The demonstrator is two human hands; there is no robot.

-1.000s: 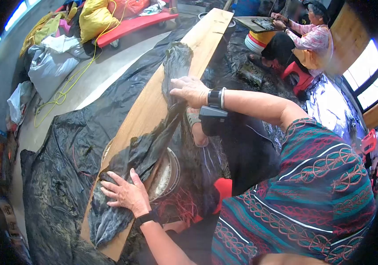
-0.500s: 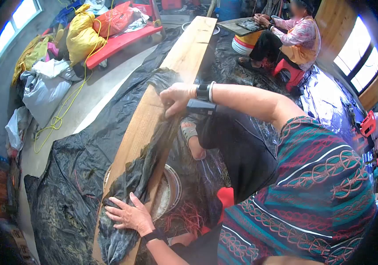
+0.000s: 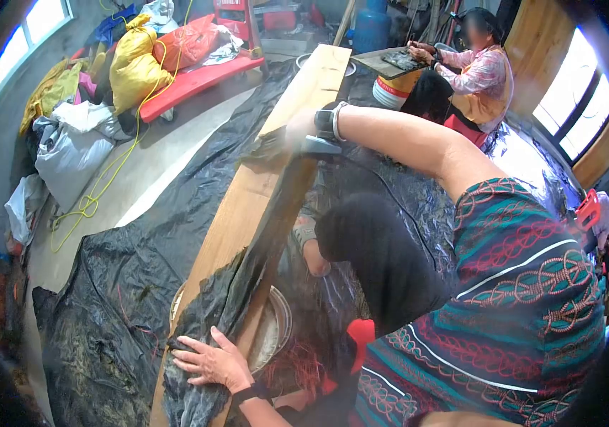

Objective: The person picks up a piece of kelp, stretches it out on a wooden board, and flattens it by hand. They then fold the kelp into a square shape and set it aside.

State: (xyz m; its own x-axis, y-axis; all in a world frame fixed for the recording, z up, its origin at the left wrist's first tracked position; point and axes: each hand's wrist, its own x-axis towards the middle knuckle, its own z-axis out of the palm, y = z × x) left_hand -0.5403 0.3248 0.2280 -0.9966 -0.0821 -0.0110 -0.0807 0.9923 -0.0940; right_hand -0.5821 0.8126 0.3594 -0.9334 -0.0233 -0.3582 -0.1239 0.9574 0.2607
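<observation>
The left hand [image 3: 213,361] lies palm down, fingers spread, on the dark wet sheet [image 3: 223,299] at the near end of the wooden plank [image 3: 230,220]. The sheet runs along the plank to the right hand [image 3: 303,132], whose grip cannot be told through haze. A round tub [image 3: 276,324] sits beneath the plank. Beyond, a person [image 3: 479,78] handles dark material [image 3: 403,60] on a board [image 3: 379,65].

Dark, creased cloth [image 3: 228,293] — apparently damp — lies bunched lengthwise along a wooden plank [image 3: 233,222].
</observation>
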